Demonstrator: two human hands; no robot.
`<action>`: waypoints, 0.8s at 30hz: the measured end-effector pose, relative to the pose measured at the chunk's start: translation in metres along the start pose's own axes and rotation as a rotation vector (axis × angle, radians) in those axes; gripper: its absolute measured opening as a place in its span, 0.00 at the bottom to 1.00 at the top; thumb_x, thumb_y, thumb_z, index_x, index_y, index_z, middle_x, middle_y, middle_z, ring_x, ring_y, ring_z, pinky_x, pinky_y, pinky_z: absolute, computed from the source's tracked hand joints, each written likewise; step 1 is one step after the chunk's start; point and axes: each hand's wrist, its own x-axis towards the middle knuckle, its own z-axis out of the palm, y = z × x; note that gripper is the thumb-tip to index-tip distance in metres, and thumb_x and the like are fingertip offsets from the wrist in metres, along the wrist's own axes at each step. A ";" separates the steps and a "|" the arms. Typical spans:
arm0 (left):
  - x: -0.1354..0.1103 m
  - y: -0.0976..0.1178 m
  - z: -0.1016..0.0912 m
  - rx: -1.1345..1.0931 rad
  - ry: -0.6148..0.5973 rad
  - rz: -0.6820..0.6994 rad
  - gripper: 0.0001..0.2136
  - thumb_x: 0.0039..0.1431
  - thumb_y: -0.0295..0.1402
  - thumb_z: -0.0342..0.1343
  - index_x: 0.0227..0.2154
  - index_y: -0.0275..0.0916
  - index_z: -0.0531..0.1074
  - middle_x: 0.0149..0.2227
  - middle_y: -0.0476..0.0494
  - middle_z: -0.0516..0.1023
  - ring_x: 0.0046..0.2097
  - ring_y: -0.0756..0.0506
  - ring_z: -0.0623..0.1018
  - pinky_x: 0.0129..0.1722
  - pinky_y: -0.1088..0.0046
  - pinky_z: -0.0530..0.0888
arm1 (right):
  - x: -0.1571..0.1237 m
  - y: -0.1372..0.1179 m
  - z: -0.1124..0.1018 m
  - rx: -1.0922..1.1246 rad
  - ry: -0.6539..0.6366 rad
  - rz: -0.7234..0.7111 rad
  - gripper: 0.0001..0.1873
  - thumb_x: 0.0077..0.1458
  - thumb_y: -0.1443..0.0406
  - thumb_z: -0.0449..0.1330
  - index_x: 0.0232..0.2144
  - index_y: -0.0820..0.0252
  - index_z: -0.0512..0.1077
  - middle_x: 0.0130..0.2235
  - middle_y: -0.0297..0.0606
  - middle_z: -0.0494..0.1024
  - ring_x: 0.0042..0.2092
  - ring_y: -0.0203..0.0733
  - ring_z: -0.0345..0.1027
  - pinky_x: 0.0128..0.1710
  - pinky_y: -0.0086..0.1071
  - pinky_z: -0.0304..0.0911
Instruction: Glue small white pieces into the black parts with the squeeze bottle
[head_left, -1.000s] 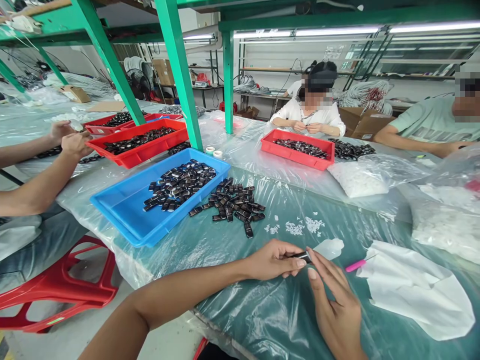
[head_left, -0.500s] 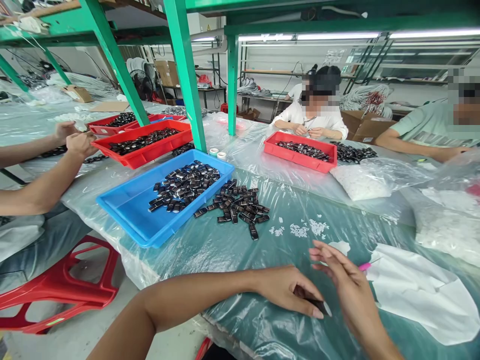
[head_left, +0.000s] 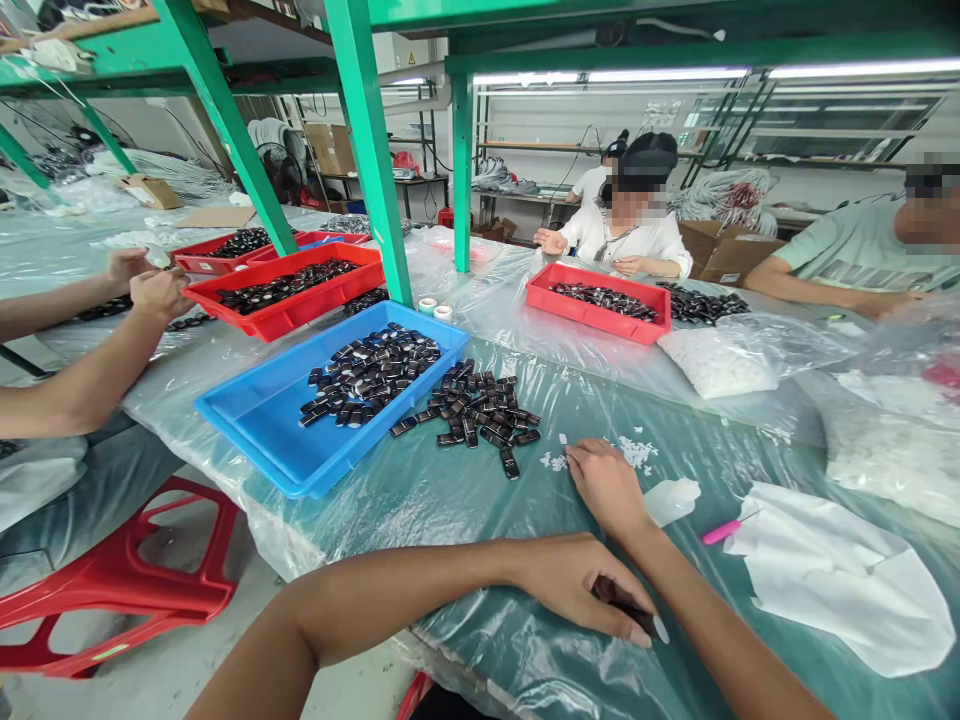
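Note:
My left hand (head_left: 581, 588) rests near the table's front edge, its fingers pinched round a small black part (head_left: 628, 612). My right hand (head_left: 606, 482) reaches forward across my left wrist, fingers curled down onto a scatter of tiny white pieces (head_left: 592, 455); what they hold, if anything, is hidden. Just left of that hand lies a loose heap of small black parts (head_left: 480, 410). More such parts fill the far end of a blue tray (head_left: 255, 420).
Red trays (head_left: 600, 305) (head_left: 289, 300) of black parts stand further back, with green frame posts (head_left: 375, 170) between. A pink tool (head_left: 721, 530), white sheet (head_left: 840, 580) and bags of white pieces (head_left: 720, 365) lie right. Other people sit left and across. A red stool (head_left: 127, 590) stands below left.
My left hand has come back to the table edge with the black part. My right hand has left it and reached forward to the white pieces.

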 end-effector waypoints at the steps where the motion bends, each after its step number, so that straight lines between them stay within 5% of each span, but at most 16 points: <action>1: 0.000 -0.001 0.000 -0.008 0.009 0.004 0.14 0.54 0.32 0.59 0.43 0.31 0.74 0.37 0.42 0.79 0.37 0.47 0.78 0.37 0.79 0.72 | 0.001 0.001 0.001 -0.015 0.004 0.005 0.07 0.59 0.68 0.53 0.32 0.63 0.71 0.35 0.37 0.73 0.41 0.39 0.67 0.44 0.40 0.60; 13: -0.001 0.002 -0.005 -0.121 0.223 0.148 0.15 0.56 0.31 0.56 0.43 0.28 0.74 0.39 0.35 0.79 0.40 0.45 0.77 0.39 0.76 0.72 | -0.023 0.010 -0.024 0.134 0.035 -0.023 0.13 0.60 0.64 0.47 0.36 0.56 0.71 0.37 0.36 0.74 0.37 0.38 0.69 0.38 0.30 0.63; 24: 0.000 0.001 -0.006 -0.058 0.227 0.127 0.14 0.55 0.31 0.56 0.43 0.31 0.75 0.39 0.38 0.79 0.38 0.47 0.76 0.38 0.77 0.71 | -0.042 0.012 -0.009 0.143 -0.017 -0.022 0.13 0.57 0.68 0.47 0.30 0.58 0.71 0.33 0.42 0.74 0.37 0.48 0.68 0.36 0.39 0.62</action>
